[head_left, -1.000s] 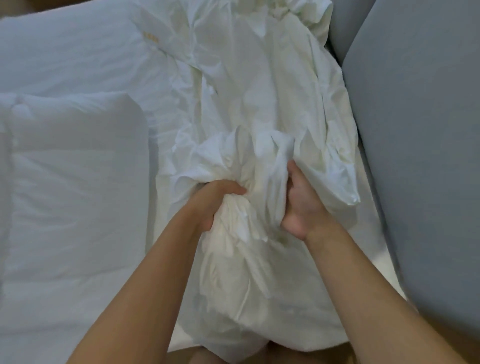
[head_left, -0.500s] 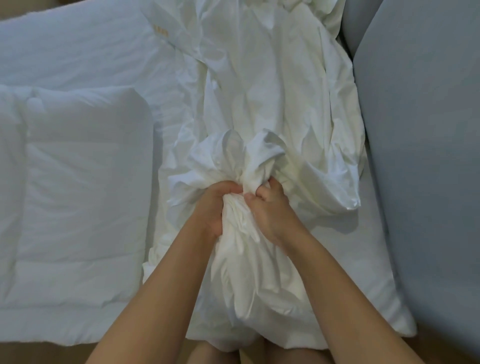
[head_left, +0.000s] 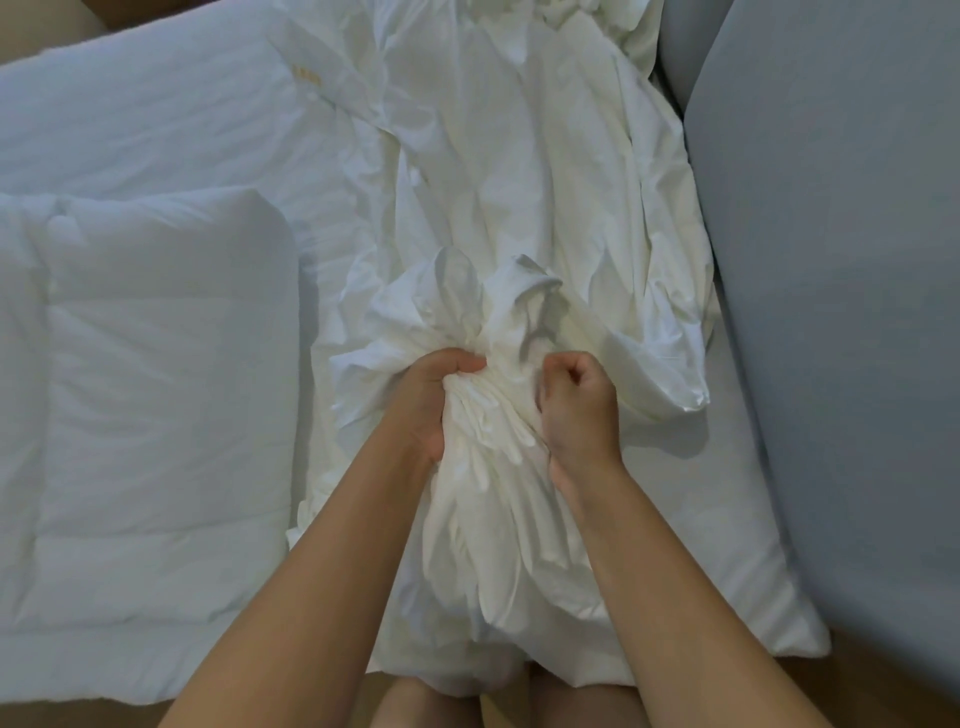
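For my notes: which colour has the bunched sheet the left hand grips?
Plain white crumpled fabric sheet, clearest in head view.

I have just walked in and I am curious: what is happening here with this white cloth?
A person is bunching up a crumpled white cover. The left hand grips the gathered neck of the cloth; the right hand, curled tight, holds the same bunch beside it. The rest of the cover lies spread out beyond. A quilted duvet lies to the left, a grey padded panel to the right.
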